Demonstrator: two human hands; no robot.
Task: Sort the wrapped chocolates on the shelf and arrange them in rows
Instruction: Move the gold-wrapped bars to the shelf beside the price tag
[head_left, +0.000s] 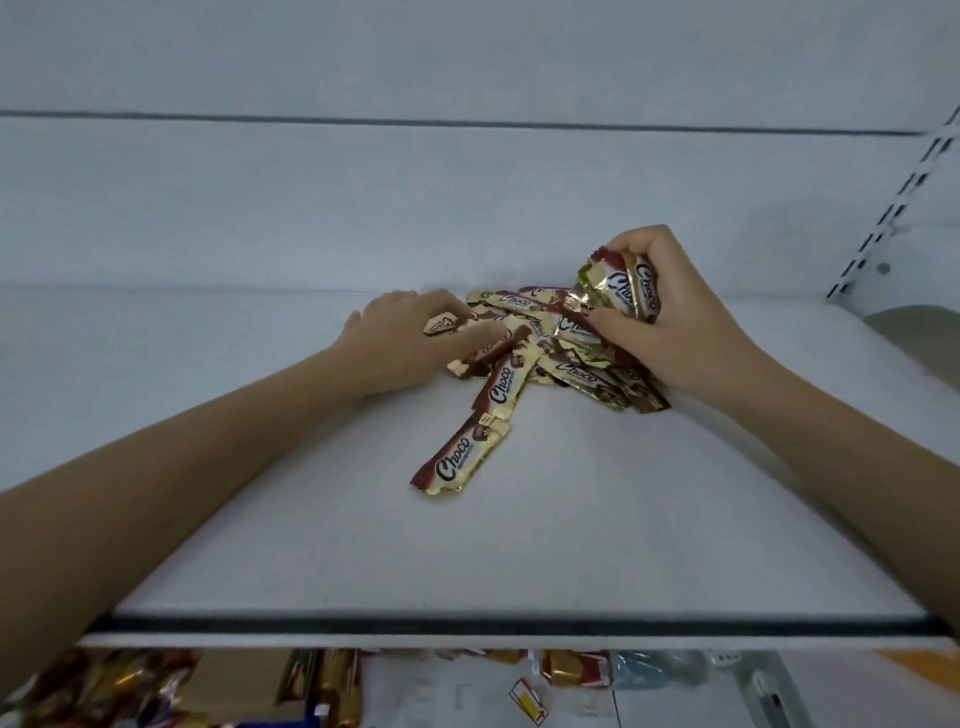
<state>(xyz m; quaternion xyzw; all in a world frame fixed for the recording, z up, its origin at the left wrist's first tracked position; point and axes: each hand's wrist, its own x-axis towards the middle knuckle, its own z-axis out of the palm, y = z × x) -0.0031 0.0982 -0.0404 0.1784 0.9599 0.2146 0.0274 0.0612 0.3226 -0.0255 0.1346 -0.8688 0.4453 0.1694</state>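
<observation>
**Both hands at the chocolate pile on the white shelf**

At the far left, below the shelf's front edge, a lower level holds blurred gold and brown packets (156, 686); above them the left forearm reaches in over the white shelf (571, 519); the left hand (410, 338) lies palm down on the left edge of the pile of chocolates (545, 348), its fingers stretched out rather than curled, with the end of one wrapper (441, 325) poking up between two fingers; whether that wrapper is pinched cannot be told.

The pile sits toward the back of the shelf, near the middle, its gold and brown "Choco" wrappers crossing one another at all angles; from its near side two bars trail toward the front; the lone chocolate (460, 457) lies flat, nearest the camera, just touching the end of the one behind it.

At the right of the pile, the right hand (670, 312) is curled tightly round a bunch of chocolates (623, 291), held on edge just above the heap; further right, a slotted white upright (893, 208) rises along the wall.
</observation>
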